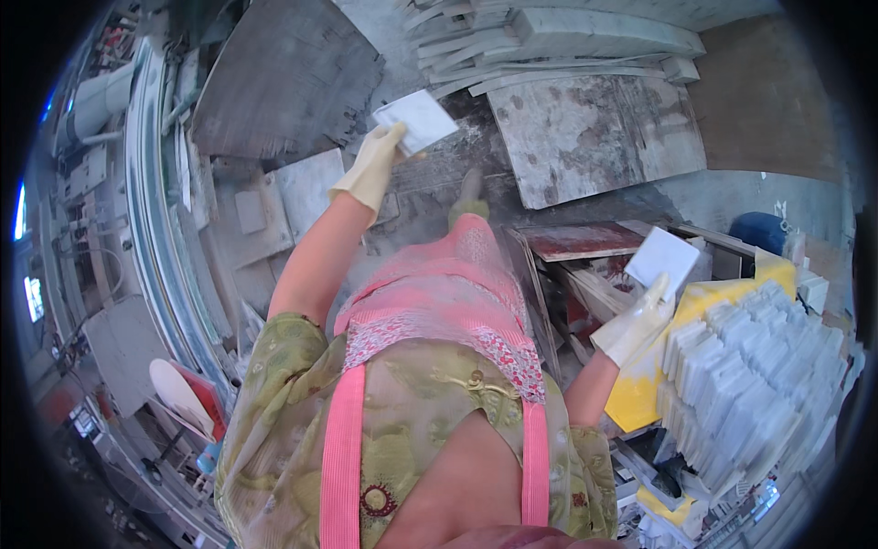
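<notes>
My left hand (373, 166), in a cream rubber glove, is closed on the near edge of a white square tile (419, 121). It is held out in front of me, over the floor. Off to the right, my right hand (636, 325), gloved the same way, grips another white square tile (663, 260) by its lower edge, with the fingers partly behind it. That tile is just above a yellow sheet (640, 389). Close to the right hand stand stacks of white tiles (741, 375) in leaning rows.
Long white stone strips (558, 46) are piled at the far side. A stained board (599, 137) and a dark wooden board (283, 78) lie on the floor. A machine with metal rails (151, 201) runs along the left. An open wooden crate (585, 242) stands beside my legs.
</notes>
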{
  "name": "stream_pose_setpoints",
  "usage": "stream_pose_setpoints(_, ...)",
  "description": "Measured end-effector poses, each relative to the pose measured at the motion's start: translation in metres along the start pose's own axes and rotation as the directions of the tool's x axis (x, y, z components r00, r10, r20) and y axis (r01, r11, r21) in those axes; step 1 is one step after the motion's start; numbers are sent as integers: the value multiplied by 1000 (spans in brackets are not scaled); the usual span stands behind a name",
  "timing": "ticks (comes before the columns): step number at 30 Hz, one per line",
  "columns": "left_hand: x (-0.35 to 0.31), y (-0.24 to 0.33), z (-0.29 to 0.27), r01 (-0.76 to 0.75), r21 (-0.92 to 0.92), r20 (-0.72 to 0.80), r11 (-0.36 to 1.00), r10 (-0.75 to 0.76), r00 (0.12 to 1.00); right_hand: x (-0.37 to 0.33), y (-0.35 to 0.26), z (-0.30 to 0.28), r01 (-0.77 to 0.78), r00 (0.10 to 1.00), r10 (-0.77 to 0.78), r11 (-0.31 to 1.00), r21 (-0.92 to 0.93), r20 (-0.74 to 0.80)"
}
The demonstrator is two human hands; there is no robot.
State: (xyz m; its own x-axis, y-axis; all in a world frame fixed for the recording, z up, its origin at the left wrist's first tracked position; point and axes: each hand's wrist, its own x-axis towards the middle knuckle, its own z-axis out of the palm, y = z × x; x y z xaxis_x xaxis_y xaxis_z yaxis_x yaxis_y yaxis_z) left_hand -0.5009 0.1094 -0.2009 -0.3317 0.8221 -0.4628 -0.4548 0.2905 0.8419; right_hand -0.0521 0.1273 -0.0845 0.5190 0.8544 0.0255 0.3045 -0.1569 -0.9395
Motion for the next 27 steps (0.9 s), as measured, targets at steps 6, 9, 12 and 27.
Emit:
stream_pose_setpoints(6, 104, 37, -3, 36, 659, -89, 752, 31, 996, 69, 69, 89, -277, 954, 264, 958, 78, 144)
stream_pose_setpoints(9, 175, 67, 36, -29, 998, 25, 51, 81, 996, 98, 95, 127, -373, 921, 362, 926, 59, 140)
stream_pose_setpoints(12, 265, 94, 96, -340, 825, 346, -451, -74, 935, 117, 111, 161, -500, 855, 491, 866, 15, 164)
stream_pose_setpoints(27, 526, 46, 211, -789, 92, 718, -608, -509, 476, 82, 163, 277, -820, 568, 823, 569, -64, 33)
